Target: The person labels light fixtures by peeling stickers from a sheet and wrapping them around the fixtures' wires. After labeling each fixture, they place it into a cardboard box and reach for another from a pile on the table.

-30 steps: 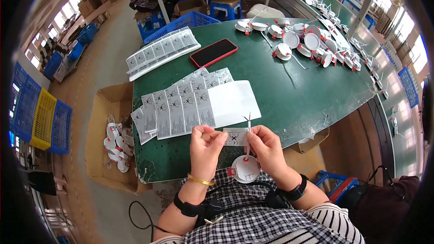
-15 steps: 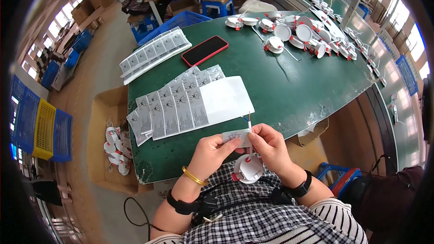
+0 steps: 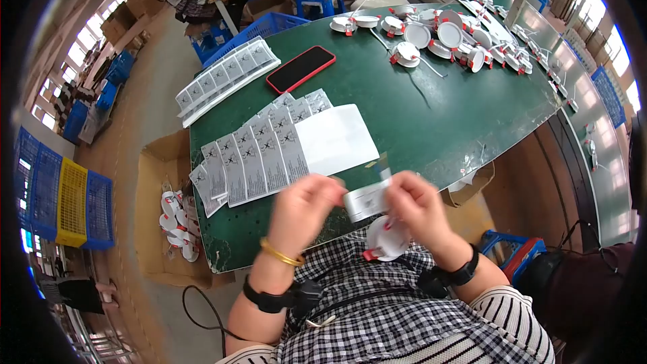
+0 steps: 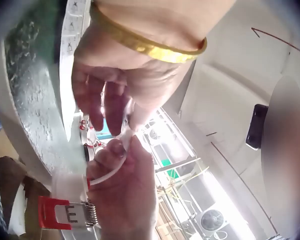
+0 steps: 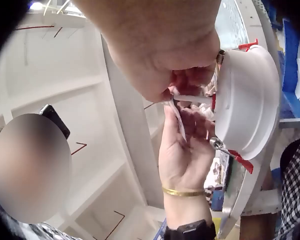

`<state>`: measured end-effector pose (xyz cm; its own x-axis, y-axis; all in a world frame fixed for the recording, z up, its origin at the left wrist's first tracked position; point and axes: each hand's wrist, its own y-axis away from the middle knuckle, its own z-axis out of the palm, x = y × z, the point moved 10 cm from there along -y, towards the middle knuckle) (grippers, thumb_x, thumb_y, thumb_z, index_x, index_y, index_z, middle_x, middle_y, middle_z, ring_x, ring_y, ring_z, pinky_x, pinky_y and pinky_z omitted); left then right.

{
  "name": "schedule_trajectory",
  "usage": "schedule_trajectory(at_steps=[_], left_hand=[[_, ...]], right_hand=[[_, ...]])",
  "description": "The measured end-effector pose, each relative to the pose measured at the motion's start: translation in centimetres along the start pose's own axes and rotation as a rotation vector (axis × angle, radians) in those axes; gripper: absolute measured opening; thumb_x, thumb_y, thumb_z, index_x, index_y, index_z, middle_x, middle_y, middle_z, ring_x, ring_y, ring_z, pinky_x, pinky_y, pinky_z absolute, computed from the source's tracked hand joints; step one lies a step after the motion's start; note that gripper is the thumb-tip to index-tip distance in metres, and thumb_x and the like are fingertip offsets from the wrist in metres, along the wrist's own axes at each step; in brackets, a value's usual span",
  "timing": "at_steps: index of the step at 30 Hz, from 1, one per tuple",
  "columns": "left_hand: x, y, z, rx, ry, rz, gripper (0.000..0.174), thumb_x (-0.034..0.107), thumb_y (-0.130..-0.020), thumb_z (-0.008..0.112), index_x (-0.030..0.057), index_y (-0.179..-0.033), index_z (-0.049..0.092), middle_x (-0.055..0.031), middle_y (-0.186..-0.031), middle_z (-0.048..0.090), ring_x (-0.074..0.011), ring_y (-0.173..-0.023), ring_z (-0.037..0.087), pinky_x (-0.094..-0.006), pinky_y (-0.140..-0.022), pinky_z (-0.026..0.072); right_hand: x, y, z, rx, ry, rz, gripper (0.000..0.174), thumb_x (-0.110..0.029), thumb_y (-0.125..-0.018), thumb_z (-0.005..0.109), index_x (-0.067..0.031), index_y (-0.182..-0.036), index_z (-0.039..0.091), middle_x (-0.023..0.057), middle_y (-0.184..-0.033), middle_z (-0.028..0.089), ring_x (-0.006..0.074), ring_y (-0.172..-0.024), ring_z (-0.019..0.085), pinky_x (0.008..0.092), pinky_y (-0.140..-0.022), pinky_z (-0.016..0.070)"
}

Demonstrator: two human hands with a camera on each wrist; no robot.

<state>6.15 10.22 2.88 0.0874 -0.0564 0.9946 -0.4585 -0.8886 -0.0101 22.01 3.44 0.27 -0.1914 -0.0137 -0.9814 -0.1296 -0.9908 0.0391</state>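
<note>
In the head view a small silver-grey printed label (image 3: 367, 202) stretches between the hands, against the white cable of a round white downlight (image 3: 388, 237). My right hand (image 3: 421, 207) pinches the label's right end and the cable together. The downlight hangs below that hand, its red-tipped spring clip (image 4: 55, 212) close in the left wrist view. At the label's left edge are the curled fingertips of my left hand (image 3: 303, 209), motion-blurred; I cannot tell whether they pinch it. The right wrist view shows the label (image 5: 180, 122) edge-on beside the left thumb.
Label sheets (image 3: 253, 155) and white backing paper (image 3: 340, 138) lie on the green table (image 3: 404, 135). Behind are a phone (image 3: 300, 69) and more sheets (image 3: 226, 79). Several downlights (image 3: 448, 35) are heaped at the back right. A cardboard box (image 3: 158, 229) with downlights stands left.
The left thumb lay over the label half a second ago; now the left hand is drawn back to its left edge. The label and downlight have tilted and shifted right with the right hand.
</note>
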Motion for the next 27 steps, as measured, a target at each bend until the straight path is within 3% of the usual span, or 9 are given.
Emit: schedule_trajectory(at_steps=[1, 3, 5, 8, 11, 15, 19, 23, 27], left_hand=[[-0.7, -0.2, -3.2, 0.14, 0.082, -0.018, 0.023, 0.019, -0.091, 0.057, -0.0025, -0.087, 0.064, -0.0065, -0.078, 0.066, -0.0111, -0.071, 0.062, -0.0242, -0.068, 0.0498], [-0.6, 0.0, -4.7, 0.141, 0.015, -0.071, 0.031, 0.026, -0.094, 0.053, -0.0008, -0.08, 0.062, -0.0068, -0.078, 0.064, -0.012, -0.072, 0.061, -0.0248, -0.069, 0.048], [-0.3, 0.4, -1.5, -0.063, 0.09, -0.028, 0.04, 0.034, -0.096, 0.05, -0.0031, -0.089, 0.063, -0.0089, -0.085, 0.065, -0.0148, -0.08, 0.064, -0.0266, -0.076, 0.0498], [0.7, 0.4, 1.4, -0.13, 0.087, 0.049, 0.047, 0.041, -0.096, 0.045, -0.0031, -0.093, 0.061, -0.0065, -0.084, 0.064, -0.0123, -0.082, 0.062, -0.0247, -0.075, 0.0481], [1.4, 0.3, 2.5, -0.086, -0.167, 0.132, 0.032, 0.029, -0.094, 0.053, -0.0011, -0.086, 0.062, -0.0017, -0.075, 0.062, -0.0077, -0.066, 0.052, -0.0219, -0.062, 0.0418], [1.3, 0.6, 2.0, -0.037, -0.175, 0.15, 0.026, 0.021, -0.092, 0.055, -0.0015, -0.081, 0.062, -0.0021, -0.071, 0.061, -0.0076, -0.063, 0.051, -0.0217, -0.061, 0.0416], [-1.5, 0.4, -0.6, 0.051, 0.236, -0.007, 0.035, 0.023, -0.098, 0.044, -0.0027, -0.082, 0.062, -0.0058, -0.075, 0.063, -0.0122, -0.073, 0.061, -0.0252, -0.071, 0.047], [-0.8, 2.0, 2.0, -0.1, 0.122, -0.029, 0.033, 0.026, -0.097, 0.048, -0.0018, -0.085, 0.063, -0.0052, -0.076, 0.065, -0.011, -0.077, 0.061, -0.0241, -0.07, 0.0472], [-1.1, 2.1, 3.0, -0.157, -0.036, 0.014, 0.02, 0.014, -0.092, 0.052, -0.0014, -0.083, 0.061, -0.0038, -0.079, 0.064, -0.0058, -0.068, 0.054, -0.0206, -0.063, 0.0437]], right_hand=[[-0.2, -0.1, -1.9, 0.097, -0.084, -0.006, 0.011, -0.013, -0.092, 0.054, -0.002, -0.09, 0.056, -0.002, -0.072, 0.056, 0.003, -0.063, 0.05, 0.0191, -0.055, 0.041], [-0.6, -0.2, -2.5, 0.087, -0.076, 0.005, 0.011, -0.012, -0.092, 0.054, -0.0019, -0.09, 0.056, -0.0019, -0.072, 0.056, 0.0034, -0.062, 0.05, 0.0192, -0.055, 0.0408], [0.0, -0.1, -1.5, 0.042, -0.049, 0.046, 0.012, -0.013, -0.092, 0.054, -0.0014, -0.09, 0.056, -0.0016, -0.073, 0.056, 0.004, -0.061, 0.051, 0.0192, -0.055, 0.0413], [-0.3, -0.4, -0.9, 0.036, -0.033, 0.038, 0.012, -0.013, -0.092, 0.054, -0.001, -0.09, 0.056, -0.0015, -0.073, 0.057, 0.0038, -0.061, 0.052, 0.0193, -0.055, 0.0419], [-0.4, -0.1, -0.3, 0.032, -0.002, 0.044, 0.012, -0.013, -0.092, 0.055, -0.0008, -0.09, 0.056, -0.0015, -0.074, 0.057, 0.0038, -0.061, 0.052, 0.0193, -0.055, 0.0421], [-0.6, 0.1, 0.0, 0.01, 0.006, 0.019, 0.012, -0.012, -0.092, 0.056, -0.0006, -0.091, 0.056, -0.0013, -0.074, 0.057, 0.0037, -0.062, 0.052, 0.0193, -0.055, 0.0423], [-0.4, 0.0, -0.4, 0.055, -0.034, 0.015, 0.012, -0.013, -0.092, 0.056, -0.0006, -0.091, 0.056, -0.0013, -0.074, 0.057, 0.0035, -0.062, 0.052, 0.0192, -0.055, 0.0425], [-0.2, -0.2, -0.2, 0.069, -0.015, 0.042, 0.013, -0.014, -0.092, 0.056, -0.0004, -0.091, 0.056, -0.0011, -0.074, 0.058, 0.0035, -0.062, 0.052, 0.0192, -0.055, 0.0425], [-0.4, -0.1, -0.1, 0.081, -0.008, 0.013, 0.011, -0.012, -0.091, 0.055, -0.0011, -0.091, 0.057, -0.0015, -0.074, 0.058, 0.0027, -0.061, 0.051, 0.0179, -0.054, 0.0404]])
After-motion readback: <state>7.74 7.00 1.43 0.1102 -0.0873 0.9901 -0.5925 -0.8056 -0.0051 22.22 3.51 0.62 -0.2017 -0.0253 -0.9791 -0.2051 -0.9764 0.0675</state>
